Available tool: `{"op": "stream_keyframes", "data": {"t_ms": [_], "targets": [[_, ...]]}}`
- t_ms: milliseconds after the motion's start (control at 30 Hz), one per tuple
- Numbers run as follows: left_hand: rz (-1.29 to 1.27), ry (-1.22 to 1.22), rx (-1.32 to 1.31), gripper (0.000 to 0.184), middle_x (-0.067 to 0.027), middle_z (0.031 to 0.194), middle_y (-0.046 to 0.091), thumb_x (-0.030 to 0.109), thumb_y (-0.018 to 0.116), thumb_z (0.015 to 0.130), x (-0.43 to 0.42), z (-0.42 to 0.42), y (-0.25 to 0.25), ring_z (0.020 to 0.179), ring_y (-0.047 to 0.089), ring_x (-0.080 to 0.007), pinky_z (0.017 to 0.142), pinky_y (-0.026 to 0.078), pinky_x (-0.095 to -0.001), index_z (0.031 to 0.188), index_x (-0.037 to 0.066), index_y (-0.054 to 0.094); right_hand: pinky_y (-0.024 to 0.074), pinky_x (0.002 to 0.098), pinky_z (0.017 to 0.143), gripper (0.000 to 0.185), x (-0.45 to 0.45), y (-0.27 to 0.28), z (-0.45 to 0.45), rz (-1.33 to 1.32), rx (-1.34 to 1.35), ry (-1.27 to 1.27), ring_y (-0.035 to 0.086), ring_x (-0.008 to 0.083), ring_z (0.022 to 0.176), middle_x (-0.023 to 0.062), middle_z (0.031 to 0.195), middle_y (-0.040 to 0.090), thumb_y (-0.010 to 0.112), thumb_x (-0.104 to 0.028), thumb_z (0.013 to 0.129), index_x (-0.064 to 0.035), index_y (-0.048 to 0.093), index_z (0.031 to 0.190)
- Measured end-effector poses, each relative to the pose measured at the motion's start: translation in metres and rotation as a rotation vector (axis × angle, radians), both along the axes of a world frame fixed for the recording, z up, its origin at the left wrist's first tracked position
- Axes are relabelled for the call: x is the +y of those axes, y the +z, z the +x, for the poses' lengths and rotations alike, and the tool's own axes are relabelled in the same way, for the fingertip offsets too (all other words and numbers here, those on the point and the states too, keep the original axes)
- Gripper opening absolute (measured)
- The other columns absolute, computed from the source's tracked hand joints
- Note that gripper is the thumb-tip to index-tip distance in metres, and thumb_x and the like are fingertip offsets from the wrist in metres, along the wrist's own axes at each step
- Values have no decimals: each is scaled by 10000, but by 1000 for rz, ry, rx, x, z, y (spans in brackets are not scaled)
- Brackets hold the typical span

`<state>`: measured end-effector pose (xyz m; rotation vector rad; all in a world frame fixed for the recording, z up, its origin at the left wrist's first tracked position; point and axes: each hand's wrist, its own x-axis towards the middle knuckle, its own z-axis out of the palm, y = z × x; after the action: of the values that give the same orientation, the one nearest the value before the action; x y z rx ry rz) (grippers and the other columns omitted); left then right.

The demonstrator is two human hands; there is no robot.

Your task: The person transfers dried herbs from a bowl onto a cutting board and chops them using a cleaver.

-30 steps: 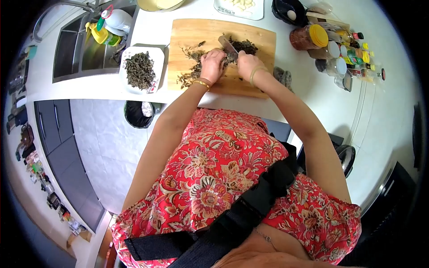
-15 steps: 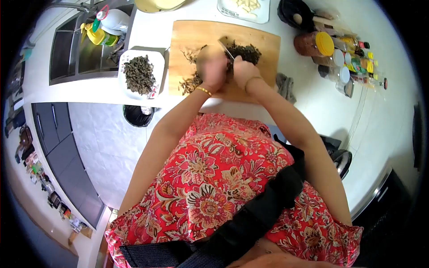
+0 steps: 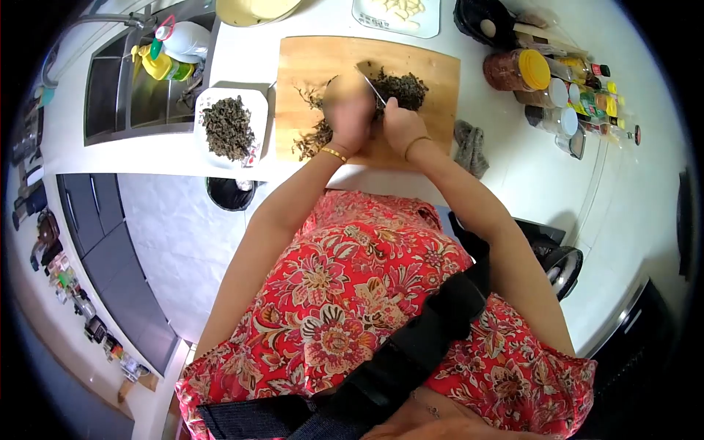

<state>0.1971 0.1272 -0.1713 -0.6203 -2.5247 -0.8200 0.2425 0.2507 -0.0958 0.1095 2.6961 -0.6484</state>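
On the wooden cutting board [image 3: 440,73], my right hand [image 3: 403,123] is closed around the handle of a knife [image 3: 372,83], its blade slanting up and to the left. Chopped dark leafy greens [image 3: 408,89] are heaped right of the blade. My left hand [image 3: 350,123] rests over longer strands of dark greens [image 3: 314,139], close beside the knife. A round smear covers its fingers, so their grip is unclear. Left of the board, a white plate [image 3: 259,110] bears another mound of dark greens [image 3: 226,128].
A sink [image 3: 110,110] with a yellow bottle [image 3: 163,64] lies at left. At the back stand a yellowish bowl [image 3: 257,16] and a plate [image 3: 359,16] of pale pieces. Jars, including one yellow-lidded jar [image 3: 513,70], and a grey cloth [image 3: 469,147] are at right. A bin [image 3: 227,194] hangs below the counter.
The view has shifted slightly. Both hands and the knife keep nearly the same places on the board, and the piles of greens look much the same.
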Motion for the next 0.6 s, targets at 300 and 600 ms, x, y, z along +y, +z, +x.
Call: {"op": "stream_keyframes", "data": {"t_ms": [300,600], "targets": [[-28,-154,-358,273,-49,966,560,14,579,647,-17,3,10,944,523,-235,789,325,-351,899,114,544,484,480,684,156,-4,13,-16,28,34,18,604,403,760,266,806,602,397,-80,809,41,449,892],[44,-213,-216,249,-55,986,581,1,585,671,-22,11,24,956,535,-244,791,330,-357,895,109,572,472,477,649,214,18,-9,-14,-115,168,-86,583,411,710,246,741,589,435,-201,862,11,461,883]]}}
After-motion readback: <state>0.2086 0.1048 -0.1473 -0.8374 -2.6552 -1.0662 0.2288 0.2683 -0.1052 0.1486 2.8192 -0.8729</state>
